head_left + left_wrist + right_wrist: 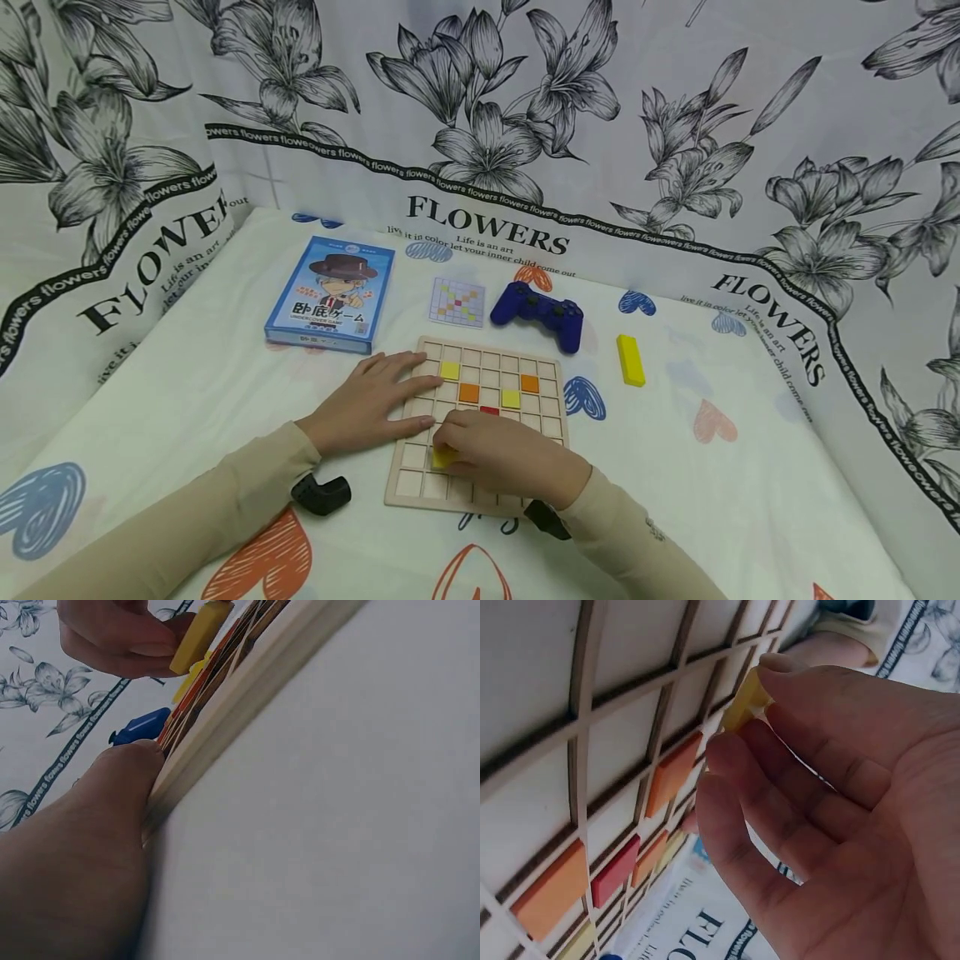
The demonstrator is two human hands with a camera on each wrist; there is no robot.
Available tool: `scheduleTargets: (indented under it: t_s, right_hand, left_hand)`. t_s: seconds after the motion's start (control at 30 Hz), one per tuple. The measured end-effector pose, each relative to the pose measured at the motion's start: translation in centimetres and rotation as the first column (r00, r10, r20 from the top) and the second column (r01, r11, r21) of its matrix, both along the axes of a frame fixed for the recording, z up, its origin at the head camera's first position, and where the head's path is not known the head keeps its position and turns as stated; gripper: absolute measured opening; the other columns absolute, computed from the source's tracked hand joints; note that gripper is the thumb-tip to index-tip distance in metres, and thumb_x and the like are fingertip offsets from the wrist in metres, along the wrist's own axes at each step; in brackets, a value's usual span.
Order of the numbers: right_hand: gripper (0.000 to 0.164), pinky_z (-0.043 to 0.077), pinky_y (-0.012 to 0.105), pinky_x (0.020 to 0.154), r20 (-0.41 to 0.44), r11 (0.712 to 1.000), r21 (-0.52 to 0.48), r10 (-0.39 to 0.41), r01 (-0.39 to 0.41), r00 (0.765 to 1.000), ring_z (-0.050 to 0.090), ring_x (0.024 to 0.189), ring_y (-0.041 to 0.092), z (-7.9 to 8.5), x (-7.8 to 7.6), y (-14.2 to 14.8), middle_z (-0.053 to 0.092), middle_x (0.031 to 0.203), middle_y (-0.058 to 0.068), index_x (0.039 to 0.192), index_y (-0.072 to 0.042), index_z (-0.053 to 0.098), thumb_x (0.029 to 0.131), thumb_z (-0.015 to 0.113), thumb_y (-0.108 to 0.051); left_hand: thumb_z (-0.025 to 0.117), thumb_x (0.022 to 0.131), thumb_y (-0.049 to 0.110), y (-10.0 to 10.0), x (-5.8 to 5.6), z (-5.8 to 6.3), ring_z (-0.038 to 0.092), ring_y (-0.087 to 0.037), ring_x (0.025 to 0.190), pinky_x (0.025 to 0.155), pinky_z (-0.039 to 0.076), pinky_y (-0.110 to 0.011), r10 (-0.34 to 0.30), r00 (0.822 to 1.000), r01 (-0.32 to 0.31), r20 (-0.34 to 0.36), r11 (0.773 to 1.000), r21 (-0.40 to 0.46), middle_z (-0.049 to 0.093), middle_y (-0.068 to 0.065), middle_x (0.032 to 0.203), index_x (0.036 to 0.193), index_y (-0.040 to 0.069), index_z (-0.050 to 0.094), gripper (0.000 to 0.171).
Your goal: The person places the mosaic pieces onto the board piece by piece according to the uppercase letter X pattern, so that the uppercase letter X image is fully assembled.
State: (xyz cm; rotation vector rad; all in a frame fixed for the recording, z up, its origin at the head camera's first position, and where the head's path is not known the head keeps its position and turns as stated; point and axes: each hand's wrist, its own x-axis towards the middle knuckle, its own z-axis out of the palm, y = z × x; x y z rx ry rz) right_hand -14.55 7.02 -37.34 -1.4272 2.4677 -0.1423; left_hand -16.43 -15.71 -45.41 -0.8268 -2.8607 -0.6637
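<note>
A wooden grid board [397,492] lies on the white cloth, with yellow [449,371], orange [468,392] and red [489,411] square tiles in some of its cells. With fingers spread and fairly straight, my left hand [363,408] rests at the board's left edge. Over the near left cells, my right hand [502,450] pinches a yellow tile [742,705] between thumb and fingertips. In the left wrist view that yellow tile [201,636] stands tilted, close over the board. From the head, my right hand hides much of the board's near right part.
A blue game box [330,292] lies beyond my left hand. Behind the board are a small card with a coloured grid [457,302] and a dark blue game controller [537,315]. A yellow bar [631,360] lies to the right. Flower-printed fabric [487,150] hangs behind.
</note>
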Motion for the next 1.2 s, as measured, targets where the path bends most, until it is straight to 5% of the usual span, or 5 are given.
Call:
scheduleTargets:
  t_s: [0.43, 1.0, 1.2]
  right_hand:
    - [0.026, 0.049, 0.012, 0.085, -0.141, 0.994, -0.030, 0.104, -0.109, 0.985, 0.057, 0.093, 0.001, -0.6, -0.1, -0.4, 0.061, 0.105, -0.008, 0.115, -0.018, 0.063, 0.092, 0.066, -0.027]
    - [0.022, 0.049, 0.012, 0.084, -0.148, 0.995, -0.019, 0.094, -0.098, 0.984, 0.057, 0.092, 0.002, -0.6, 0.0, -0.3, 0.062, 0.104, -0.008, 0.112, -0.019, 0.065, 0.092, 0.066, -0.028]
    - [0.019, 0.051, 0.015, 0.080, -0.183, 0.999, -0.008, 0.033, -0.035, 0.983, 0.056, 0.087, 0.003, 0.4, 0.1, 0.9, 0.061, 0.102, -0.009, 0.109, -0.021, 0.065, 0.092, 0.065, -0.030]
  left_hand:
    - [0.048, 0.089, 0.066, 0.1, -0.1, 0.1, 0.029, -0.027, 0.141, 0.115, 0.017, -0.055, -0.003, 1.000, 0.004, 0.003, 1.000, -0.018, 0.032, -0.004, 0.154, 0.142, 0.037, 0.045, 0.061]
    - [0.046, 0.088, 0.069, 0.0, 0.0, 0.1, 0.029, -0.026, 0.141, 0.116, 0.016, -0.055, 0.001, 1.000, -0.001, 0.011, 1.000, -0.010, 0.033, -0.003, 0.154, 0.142, 0.037, 0.045, 0.062]
    - [0.044, 0.089, 0.069, -0.1, 0.0, 0.1, 0.028, -0.024, 0.142, 0.116, 0.015, -0.053, 0.003, 1.000, -0.002, 0.016, 1.000, -0.009, 0.032, -0.002, 0.154, 0.142, 0.038, 0.044, 0.062]
